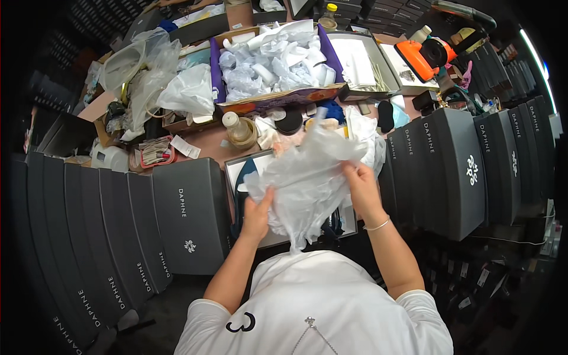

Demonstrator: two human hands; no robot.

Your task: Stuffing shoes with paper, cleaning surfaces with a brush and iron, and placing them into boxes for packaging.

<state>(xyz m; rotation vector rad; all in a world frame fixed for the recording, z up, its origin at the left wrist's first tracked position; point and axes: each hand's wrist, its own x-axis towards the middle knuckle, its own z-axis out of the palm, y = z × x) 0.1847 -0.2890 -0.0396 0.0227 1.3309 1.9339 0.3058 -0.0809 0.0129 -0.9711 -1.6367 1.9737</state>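
Observation:
A crumpled sheet of white tissue paper (307, 192) is stretched between my two hands, in front of my chest. My left hand (256, 216) pinches its left edge, and my right hand (362, 188) grips its upper right side. Beneath the paper lies an open shoe box (278, 239), mostly covered by it. A dark teal shoe (246, 173) shows at the box's left side, and something dark (334, 223) shows at its right; the paper hides the rest of both.
Stacked dark grey shoe boxes (189, 219) stand at left, more boxes (449, 171) at right. Behind the paper are a glass bottle (239, 131), a purple-edged carton (278, 102) full of crumpled tissue, plastic bags (189, 92), a red tray (158, 155) and an orange tool (417, 59).

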